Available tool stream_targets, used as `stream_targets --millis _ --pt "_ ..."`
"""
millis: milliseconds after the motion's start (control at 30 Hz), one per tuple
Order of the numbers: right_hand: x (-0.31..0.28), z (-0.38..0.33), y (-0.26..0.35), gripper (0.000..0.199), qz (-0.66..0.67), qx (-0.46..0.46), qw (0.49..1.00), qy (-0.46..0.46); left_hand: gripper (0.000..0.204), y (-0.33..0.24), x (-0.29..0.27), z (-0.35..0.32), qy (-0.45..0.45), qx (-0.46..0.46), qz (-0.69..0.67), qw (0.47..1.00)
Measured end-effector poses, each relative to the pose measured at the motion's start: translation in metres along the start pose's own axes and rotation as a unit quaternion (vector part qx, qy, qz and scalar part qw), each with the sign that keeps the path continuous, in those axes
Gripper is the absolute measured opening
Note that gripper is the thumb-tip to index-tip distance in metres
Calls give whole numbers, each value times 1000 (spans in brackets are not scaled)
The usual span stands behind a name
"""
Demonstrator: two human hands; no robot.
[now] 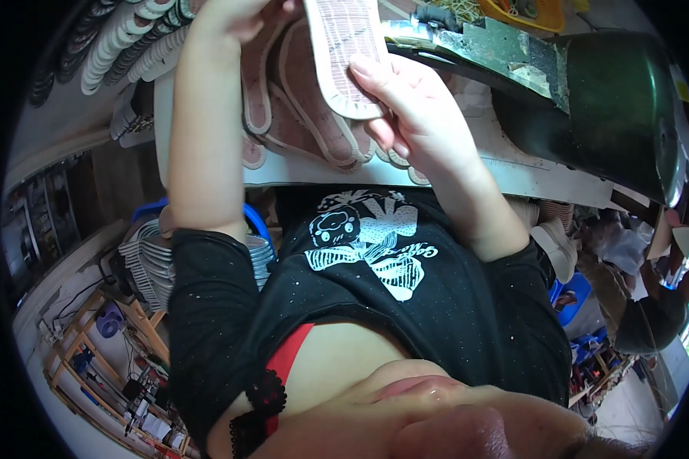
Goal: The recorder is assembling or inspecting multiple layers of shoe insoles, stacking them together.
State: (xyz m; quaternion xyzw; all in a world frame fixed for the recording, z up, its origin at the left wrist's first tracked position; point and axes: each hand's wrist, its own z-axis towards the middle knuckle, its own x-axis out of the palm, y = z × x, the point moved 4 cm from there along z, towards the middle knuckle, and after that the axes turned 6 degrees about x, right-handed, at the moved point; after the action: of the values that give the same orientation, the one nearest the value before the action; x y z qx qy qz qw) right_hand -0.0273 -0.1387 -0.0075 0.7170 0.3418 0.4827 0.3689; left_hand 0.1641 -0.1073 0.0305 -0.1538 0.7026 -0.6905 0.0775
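Observation:
My right hand (429,107) grips a shoe insole (350,57) by its rounded end, with the thumb on top and the fingers curled underneath. The insole has a woven, lined face and a pale bound edge, and its far end runs out of view at the top. My left hand (245,21) is at the top edge, left of the insole. Most of its fingers are cut off there, so its grip is hidden. Below the held piece, several brownish insoles (298,99) with pale rims lie overlapping on the white table (467,164).
A dark green sewing machine (620,99) stands close to my right hand. Stacked soles (122,46) line the upper left. A blue basket (259,222) with stacked pieces sits below the table on the left. At the top right is a yellow tray (524,21).

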Motion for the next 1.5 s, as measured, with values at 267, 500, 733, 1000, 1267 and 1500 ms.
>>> stream_targets --millis 267,500,733,1000,1267,1500 --pt "40 -24 3 64 116 27 979 165 46 54 45 -75 36 50 -491 869" --pt "50 -54 -8 37 65 -12 982 175 29 58 62 -109 -138 40 -490 860" --pt "63 -68 -9 32 24 -26 986 163 27 55 76 -125 -170 29 -500 849" --pt "74 -82 -3 14 -60 -121 988 73 32 59 89 -125 -125 112 -434 885" --pt "72 -89 2 18 -126 -131 979 88 25 52 101 -129 -79 163 -464 867" --pt "50 -87 0 21 -18 -171 984 45 27 11 92 -152 -228 266 -247 903"
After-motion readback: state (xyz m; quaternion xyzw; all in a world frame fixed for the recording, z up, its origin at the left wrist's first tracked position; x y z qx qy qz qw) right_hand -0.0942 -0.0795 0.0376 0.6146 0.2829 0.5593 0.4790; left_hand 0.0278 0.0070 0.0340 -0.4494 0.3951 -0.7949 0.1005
